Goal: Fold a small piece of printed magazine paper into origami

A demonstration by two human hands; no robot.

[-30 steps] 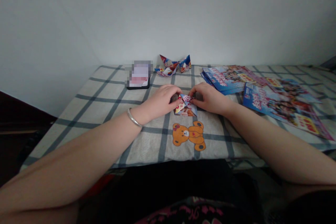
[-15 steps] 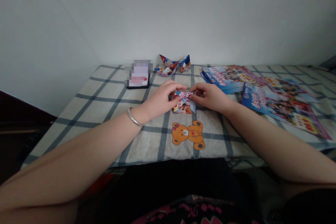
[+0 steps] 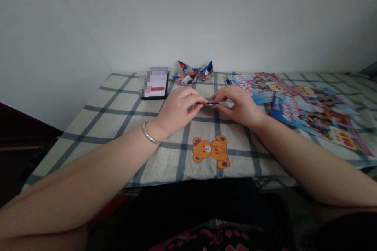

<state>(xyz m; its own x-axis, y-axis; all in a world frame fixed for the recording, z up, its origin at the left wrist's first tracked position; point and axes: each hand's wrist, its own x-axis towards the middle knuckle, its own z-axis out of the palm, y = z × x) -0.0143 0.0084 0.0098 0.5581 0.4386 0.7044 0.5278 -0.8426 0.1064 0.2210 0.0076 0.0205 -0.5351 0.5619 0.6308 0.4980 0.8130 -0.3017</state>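
My left hand (image 3: 176, 108) and my right hand (image 3: 238, 106) meet above the checked cloth (image 3: 118, 117) and pinch a small folded piece of printed paper (image 3: 209, 103) between their fingertips. The paper is lifted off the cloth and shows edge-on as a thin blue and red strip. A silver bangle (image 3: 149, 134) circles my left wrist. An orange bear print (image 3: 212, 151) lies on the cloth just in front of my hands.
Finished folded paper shapes (image 3: 194, 73) stand at the back by the white wall. A phone (image 3: 154, 84) leans to their left. Glossy printed sheets (image 3: 312, 113) spread over the right side. The cloth's left edge drops to a dark floor.
The folded paper lay flat on the cloth under both hands. Both hands have since raised it and turned it level, so only its edge shows.
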